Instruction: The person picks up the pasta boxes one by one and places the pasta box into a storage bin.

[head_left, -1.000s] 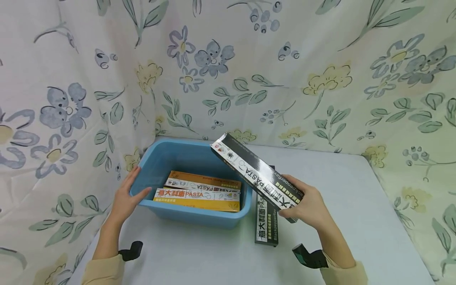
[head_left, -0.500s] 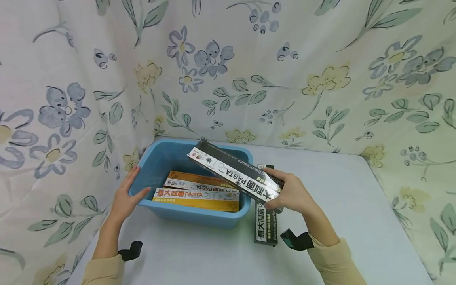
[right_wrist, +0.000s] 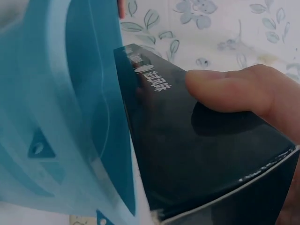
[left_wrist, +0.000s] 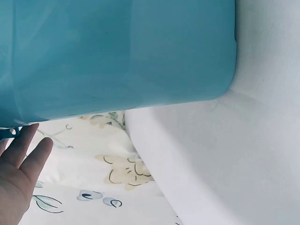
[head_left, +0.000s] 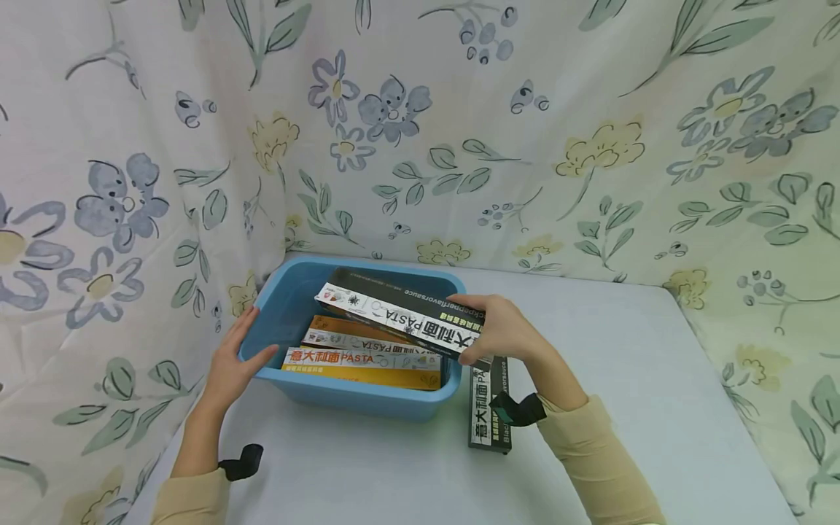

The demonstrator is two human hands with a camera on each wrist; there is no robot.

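My right hand grips the right end of a black and white pasta box between thumb and fingers. The box is tilted, its left end over the inside of a blue plastic bin. In the right wrist view the thumb presses on the box's dark face, close to the bin wall. My left hand rests at the bin's left rim, fingers extended; the left wrist view has its fingertips touching the rim. An orange pasta box and a yellow one lie inside the bin.
Another black pasta box lies on the white table just right of the bin, partly hidden under my right hand. A floral curtain hangs behind the table and along its left side.
My right hand has carried the black pasta box leftward and lower, from beside the bin to over its opening. My left hand and the bin have stayed in place.
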